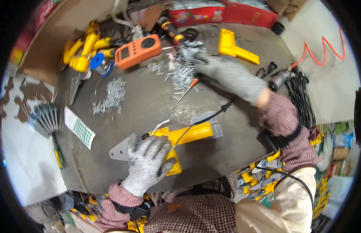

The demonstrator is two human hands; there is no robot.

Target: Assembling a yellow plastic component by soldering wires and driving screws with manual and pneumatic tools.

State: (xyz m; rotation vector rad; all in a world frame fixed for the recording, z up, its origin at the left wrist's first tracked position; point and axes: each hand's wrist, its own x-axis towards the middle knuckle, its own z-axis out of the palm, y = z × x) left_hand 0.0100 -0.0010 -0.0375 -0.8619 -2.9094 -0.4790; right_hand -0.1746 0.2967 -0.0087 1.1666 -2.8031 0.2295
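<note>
My left hand (147,163), in a grey knit glove, presses down on a yellow tool housing (192,133) with its fingers curled over the near end. From under that hand a grey metal plate (119,152) sticks out to the left, and a black cable (205,119) runs off the housing. My right hand (211,68), gloved the same way, reaches over the far pile of small silver screws (183,73); its fingertips are blurred and partly hidden among them. Just below that pile lies a thin screwdriver (187,92) with an orange end.
A second screw pile (114,95) lies on the left, near a blue solder spool (101,65). Behind are an orange meter (137,51), yellow tools (87,48) and a black-and-yellow driver (170,30). A yellow half-shell (237,48) and a sticker sheet (80,128) flank the work area.
</note>
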